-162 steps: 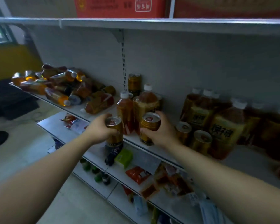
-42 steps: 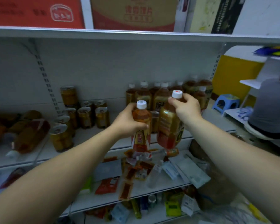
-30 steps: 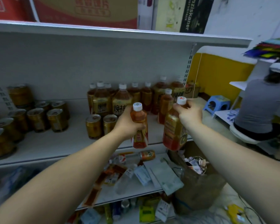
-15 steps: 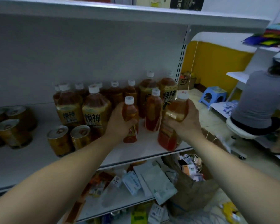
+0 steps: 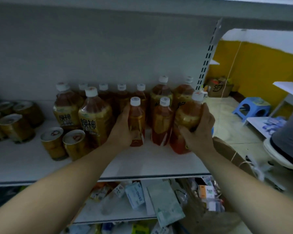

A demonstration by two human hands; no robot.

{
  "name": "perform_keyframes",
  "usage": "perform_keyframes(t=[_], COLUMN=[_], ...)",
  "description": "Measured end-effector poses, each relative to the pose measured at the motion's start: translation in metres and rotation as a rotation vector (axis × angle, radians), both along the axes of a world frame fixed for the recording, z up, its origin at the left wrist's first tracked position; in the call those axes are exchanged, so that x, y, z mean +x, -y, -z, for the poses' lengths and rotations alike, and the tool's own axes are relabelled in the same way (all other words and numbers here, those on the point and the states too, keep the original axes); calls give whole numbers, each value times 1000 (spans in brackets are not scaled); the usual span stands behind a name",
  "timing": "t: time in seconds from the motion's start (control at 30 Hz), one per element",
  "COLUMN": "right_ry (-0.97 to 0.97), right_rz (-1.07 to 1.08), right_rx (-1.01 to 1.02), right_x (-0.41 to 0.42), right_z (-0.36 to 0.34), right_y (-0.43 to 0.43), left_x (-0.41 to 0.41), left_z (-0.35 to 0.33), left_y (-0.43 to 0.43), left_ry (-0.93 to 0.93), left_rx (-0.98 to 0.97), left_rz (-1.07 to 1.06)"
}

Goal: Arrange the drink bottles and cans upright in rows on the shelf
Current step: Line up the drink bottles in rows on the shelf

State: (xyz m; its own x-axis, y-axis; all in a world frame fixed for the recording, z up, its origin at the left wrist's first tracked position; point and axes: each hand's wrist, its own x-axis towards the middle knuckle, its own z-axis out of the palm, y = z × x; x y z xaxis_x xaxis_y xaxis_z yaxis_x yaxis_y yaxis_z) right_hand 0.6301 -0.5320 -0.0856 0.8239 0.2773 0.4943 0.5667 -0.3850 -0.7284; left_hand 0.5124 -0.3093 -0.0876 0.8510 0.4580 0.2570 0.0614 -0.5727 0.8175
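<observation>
Six gold metal cans (image 5: 52,142) showed at the frame's left on the white metal shelf (image 5: 150,161); nine white-capped amber tea bottles (image 5: 93,115) stood upright mid-frame. Two more had just come down from the air. The left hand (image 5: 123,130) was clamped on a slim red-labelled plastic bottle (image 5: 137,115), upright on the shelf, and the right hand (image 5: 200,130) on a fat amber bottle (image 5: 187,115), slightly tilted at the row's right end. Only letting go seemed left.
</observation>
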Motion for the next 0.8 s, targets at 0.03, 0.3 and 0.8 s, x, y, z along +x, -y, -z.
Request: perform_keyframes(t=[0.03, 0.3, 0.8], right_ry=[16, 17, 9], right_rz=[-17, -3, 23], right_rx=[-17, -14, -16], right_x=[5, 41, 49], right_z=[1, 2, -17], right_y=[2, -18, -14], left_x=[6, 34, 14], left_z=[0, -2, -15], left_y=[0, -3, 19], left_ry=[3, 51, 90], left_rx=[11, -18, 247], left_rz=[-13, -32, -292])
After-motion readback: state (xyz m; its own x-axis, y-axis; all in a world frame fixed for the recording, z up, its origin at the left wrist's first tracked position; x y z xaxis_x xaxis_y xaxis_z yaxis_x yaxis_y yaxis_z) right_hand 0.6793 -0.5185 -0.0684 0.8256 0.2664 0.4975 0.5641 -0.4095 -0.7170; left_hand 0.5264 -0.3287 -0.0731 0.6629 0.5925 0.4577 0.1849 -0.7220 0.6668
